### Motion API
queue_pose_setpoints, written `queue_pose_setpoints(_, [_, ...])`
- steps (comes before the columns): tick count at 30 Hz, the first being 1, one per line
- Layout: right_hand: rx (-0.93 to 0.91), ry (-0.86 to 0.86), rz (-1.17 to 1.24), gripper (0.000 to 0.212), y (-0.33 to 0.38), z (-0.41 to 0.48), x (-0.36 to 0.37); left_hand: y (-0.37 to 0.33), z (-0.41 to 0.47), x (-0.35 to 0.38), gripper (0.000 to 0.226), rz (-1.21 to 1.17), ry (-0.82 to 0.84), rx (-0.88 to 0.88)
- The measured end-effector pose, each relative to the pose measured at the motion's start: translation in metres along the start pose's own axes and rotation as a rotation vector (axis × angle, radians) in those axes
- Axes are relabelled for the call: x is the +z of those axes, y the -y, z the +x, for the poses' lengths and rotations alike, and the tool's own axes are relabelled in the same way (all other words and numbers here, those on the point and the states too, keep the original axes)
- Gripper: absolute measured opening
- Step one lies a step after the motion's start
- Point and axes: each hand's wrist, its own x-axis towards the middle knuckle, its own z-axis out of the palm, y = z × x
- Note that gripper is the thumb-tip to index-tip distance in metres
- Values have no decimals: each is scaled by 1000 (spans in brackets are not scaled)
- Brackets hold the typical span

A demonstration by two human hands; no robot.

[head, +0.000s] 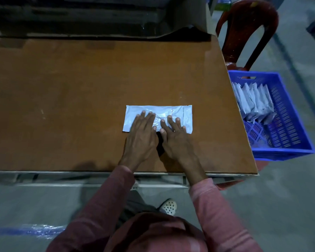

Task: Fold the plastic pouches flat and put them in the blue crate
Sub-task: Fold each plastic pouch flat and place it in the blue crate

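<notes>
Head view: we see one silvery-white plastic pouch (182, 113) lying flat on the brown counter (80, 91), right of centre, long side running left to right. It shows creases and a seam strip near its right end.

Left hand (141, 135): palm down, fingers straight and close together, pressing on the pouch's left half. Heel of the hand sits on the counter, just off the pouch's near edge.

Right hand (175, 140): palm down, fingers straight and slightly spread, pressing on the pouch's middle-right. Neither hand is curled round anything or pinching. The thumbs lie just beside each other; we cannot tell if they touch.

Blue crate (298, 128): off the counter's right edge, lower than the counter top, well apart from the pouch under the hands. Inside it we see a batch of folded pouches (253, 102) standing on edge and leaning, packed against the far-left part of the crate. The near part shows the crate's slotted floor. We cannot tell what the crate rests on.

Also in view: a dark red plastic chair (247, 24) behind the crate, pink sleeves (213, 211) on both arms, a white perforated shoe (169, 206) on the grey floor (280, 206) below the counter's near edge.
</notes>
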Motion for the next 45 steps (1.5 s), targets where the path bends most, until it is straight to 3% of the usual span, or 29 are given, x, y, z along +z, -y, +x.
queue_pose_setpoints(6, [-16, 37, -33, 52, -3, -2, -2, -5, -15, 3, 61, 27, 154, -31])
queue_pose_setpoints(13, [15, 94, -63, 51, 2, 8, -13, -13, 1, -17, 52, 126, 235, -26])
queue_pose_setpoints(17, [34, -67, -9, 55, 15, 29, -26, -16, 27, -27, 44, 201, 212, -17])
queue_pose_setpoints(20, [33, -18, -18, 52, 16, 34, -26, -6, 33, -20, 52, 235, 263, -34])
queue_pose_setpoints(26, [-20, 10, -19, 78, 6, 34, -10, 4, 27, -4, 64, 313, 308, -47])
queue_pose_setpoints(32, [-24, -146, 86, 66, 2, 37, 12, 15, 25, 7, 57, 366, 280, -2])
queue_pose_setpoints(37, [-33, -235, 88, 73, 4, 37, 23, 15, 21, 18, 61, 400, 300, -13])
queue_pose_setpoints(41, [-34, -196, 71, 69, 7, 33, 19, 11, 22, 7, 64, 377, 326, -18])
queue_pose_setpoints(45, [-26, -7, -120, 70, 4, 46, -1, 3, 25, -7, 69, 346, 375, -38])
